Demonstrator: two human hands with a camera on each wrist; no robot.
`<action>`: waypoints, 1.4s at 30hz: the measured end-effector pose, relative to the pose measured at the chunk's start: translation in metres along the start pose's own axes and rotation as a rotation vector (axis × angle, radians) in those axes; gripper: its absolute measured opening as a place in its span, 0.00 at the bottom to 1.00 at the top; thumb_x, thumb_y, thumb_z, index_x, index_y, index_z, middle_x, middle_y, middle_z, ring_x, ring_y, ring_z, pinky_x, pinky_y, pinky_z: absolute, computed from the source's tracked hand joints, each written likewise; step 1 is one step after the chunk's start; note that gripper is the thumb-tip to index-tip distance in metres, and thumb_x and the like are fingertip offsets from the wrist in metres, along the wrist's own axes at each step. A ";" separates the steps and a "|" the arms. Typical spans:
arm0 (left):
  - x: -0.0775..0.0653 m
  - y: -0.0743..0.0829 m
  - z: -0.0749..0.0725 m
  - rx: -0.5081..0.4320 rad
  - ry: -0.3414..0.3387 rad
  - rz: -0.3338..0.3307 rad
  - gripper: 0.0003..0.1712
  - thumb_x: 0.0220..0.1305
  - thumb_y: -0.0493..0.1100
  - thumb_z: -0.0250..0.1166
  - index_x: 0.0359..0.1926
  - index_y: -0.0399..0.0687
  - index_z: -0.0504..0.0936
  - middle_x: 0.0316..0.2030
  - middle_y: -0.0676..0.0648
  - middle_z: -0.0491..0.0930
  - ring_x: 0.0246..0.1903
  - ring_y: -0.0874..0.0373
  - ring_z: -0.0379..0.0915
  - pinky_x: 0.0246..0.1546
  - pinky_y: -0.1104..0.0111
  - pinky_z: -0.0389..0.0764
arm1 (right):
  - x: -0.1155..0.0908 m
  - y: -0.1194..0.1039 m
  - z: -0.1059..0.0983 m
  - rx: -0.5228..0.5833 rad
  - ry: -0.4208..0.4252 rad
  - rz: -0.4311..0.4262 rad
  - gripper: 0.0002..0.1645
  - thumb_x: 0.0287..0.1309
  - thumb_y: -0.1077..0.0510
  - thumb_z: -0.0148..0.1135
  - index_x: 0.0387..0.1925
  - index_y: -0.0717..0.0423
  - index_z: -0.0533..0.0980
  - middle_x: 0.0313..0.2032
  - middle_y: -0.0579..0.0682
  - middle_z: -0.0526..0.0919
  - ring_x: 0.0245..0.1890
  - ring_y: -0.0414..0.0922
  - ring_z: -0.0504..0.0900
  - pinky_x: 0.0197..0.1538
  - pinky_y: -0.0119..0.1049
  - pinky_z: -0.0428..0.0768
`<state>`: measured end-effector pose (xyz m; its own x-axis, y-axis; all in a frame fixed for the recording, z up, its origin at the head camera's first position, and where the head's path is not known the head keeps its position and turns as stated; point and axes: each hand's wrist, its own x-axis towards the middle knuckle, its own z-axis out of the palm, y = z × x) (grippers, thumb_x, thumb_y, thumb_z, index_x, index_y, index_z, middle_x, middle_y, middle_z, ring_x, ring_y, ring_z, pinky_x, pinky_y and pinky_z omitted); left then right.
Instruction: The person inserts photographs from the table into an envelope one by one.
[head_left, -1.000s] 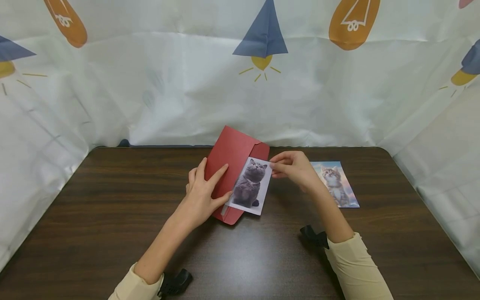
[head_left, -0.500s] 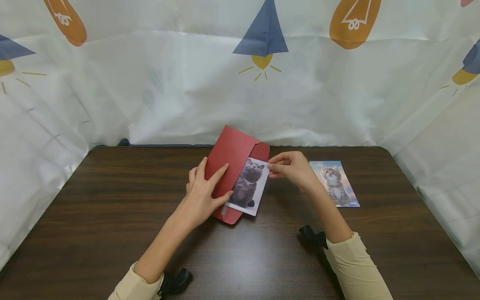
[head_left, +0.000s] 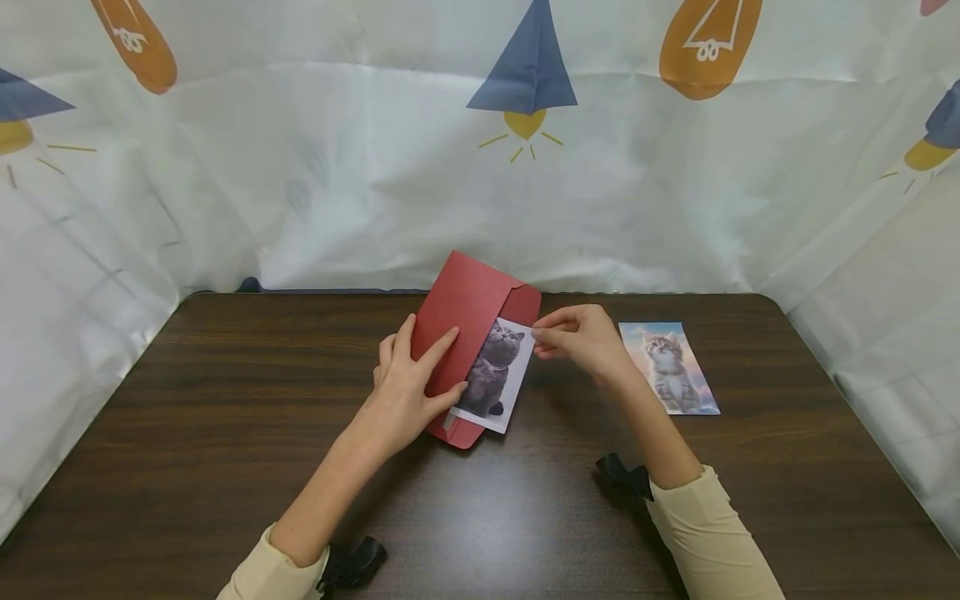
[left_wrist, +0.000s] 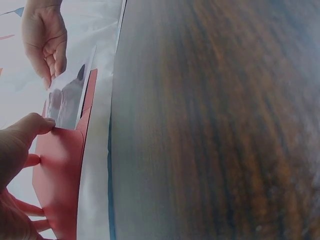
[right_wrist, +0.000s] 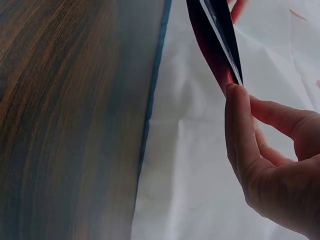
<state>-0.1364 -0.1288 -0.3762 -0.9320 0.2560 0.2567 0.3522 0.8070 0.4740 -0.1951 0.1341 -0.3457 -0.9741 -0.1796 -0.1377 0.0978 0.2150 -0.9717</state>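
The left hand (head_left: 402, 390) grips a red envelope (head_left: 471, 300) over the tabletop (head_left: 225, 417), while the right hand (head_left: 587, 340) pinches the edge of a grey-cat card (head_left: 493, 375) sitting partly inside the envelope's mouth.

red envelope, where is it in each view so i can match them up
Head: red envelope around the centre.
Left wrist: red envelope down the left side, reaching the bottom edge.
Right wrist: red envelope right of centre, cut off by the top edge.
Shared landmark: right hand, right of centre in head, top left in left wrist, lower right in right wrist.
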 end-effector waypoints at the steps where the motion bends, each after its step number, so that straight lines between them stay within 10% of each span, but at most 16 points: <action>1: 0.000 0.000 0.000 -0.001 -0.001 -0.001 0.41 0.63 0.45 0.77 0.75 0.50 0.73 0.77 0.26 0.52 0.71 0.27 0.52 0.58 0.28 0.71 | 0.000 0.000 0.000 -0.001 0.002 0.002 0.15 0.69 0.67 0.66 0.50 0.78 0.81 0.34 0.56 0.89 0.30 0.45 0.90 0.49 0.48 0.89; 42: 0.000 0.002 0.003 -0.006 -0.028 -0.010 0.44 0.61 0.46 0.78 0.76 0.48 0.72 0.78 0.26 0.49 0.72 0.27 0.50 0.61 0.29 0.70 | -0.001 0.005 0.021 0.050 0.062 -0.032 0.12 0.67 0.70 0.67 0.48 0.78 0.82 0.37 0.64 0.90 0.27 0.40 0.89 0.42 0.41 0.90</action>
<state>-0.1361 -0.1252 -0.3777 -0.9375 0.2627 0.2283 0.3433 0.8063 0.4817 -0.1897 0.1151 -0.3543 -0.9875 -0.1256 -0.0955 0.0746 0.1617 -0.9840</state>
